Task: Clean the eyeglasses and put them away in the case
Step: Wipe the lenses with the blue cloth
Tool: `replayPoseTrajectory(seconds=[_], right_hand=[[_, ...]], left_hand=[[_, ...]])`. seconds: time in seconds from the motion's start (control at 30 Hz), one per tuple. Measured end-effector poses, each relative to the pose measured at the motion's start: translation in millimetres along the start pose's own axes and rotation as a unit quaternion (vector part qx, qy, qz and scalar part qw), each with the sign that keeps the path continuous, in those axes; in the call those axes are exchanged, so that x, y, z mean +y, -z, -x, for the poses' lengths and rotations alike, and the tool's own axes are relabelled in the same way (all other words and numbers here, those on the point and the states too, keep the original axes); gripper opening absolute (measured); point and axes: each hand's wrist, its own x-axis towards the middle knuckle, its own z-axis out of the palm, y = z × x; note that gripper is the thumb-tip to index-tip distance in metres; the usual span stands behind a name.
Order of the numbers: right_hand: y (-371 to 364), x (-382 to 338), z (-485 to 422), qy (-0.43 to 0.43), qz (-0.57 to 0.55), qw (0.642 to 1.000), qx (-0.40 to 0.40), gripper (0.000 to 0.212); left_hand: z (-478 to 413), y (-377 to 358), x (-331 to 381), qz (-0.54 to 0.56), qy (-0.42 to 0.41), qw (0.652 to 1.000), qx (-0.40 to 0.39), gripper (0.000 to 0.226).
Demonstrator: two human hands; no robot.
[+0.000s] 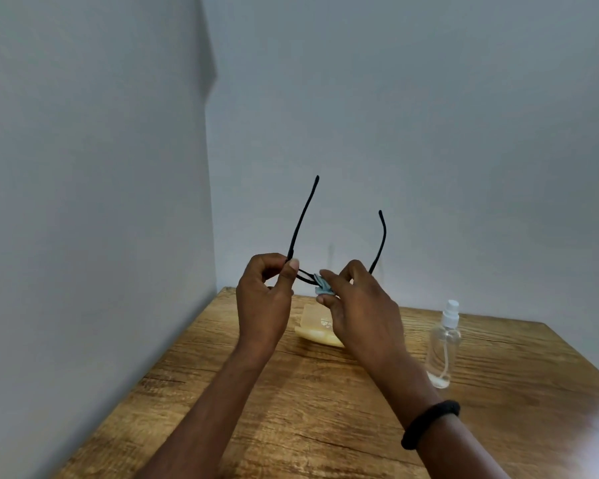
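Above the table (291, 409), our left hand (263, 299) pinches the eyeglasses (303, 216) at a hinge; beside it, our right hand (357, 305) pinches a cloth (323, 288) on them.

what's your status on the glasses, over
Left hand pinches eyeglasses at a hinge, right hand pinches blue cloth against the front. Held above table, temples open. Yellow case on table below, spray bottle to right; nothing blocking.
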Motion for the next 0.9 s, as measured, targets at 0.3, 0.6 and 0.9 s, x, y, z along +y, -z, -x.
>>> replayPoseTrajectory(seconds=[0.3, 0.6, 0.9], right_hand=[[-7, 1, 0, 0.041, 0.078, 0.994, 0.067, 0.022], [13, 18, -15, 0.047, 0.051, 0.994, 0.089, 0.012], [26, 20, -17, 0.057, 0.040, 0.997, 0.039, 0.013]], left_hand=[[-2, 3, 4, -0.042, 0.062, 0.997, 0.007, 0.015], [-14, 20, -1, -0.268, -0.276, 0.922, -0.036, 0.033], [-17, 23, -5, -0.318, -0.420, 0.848, -0.064, 0.034]])
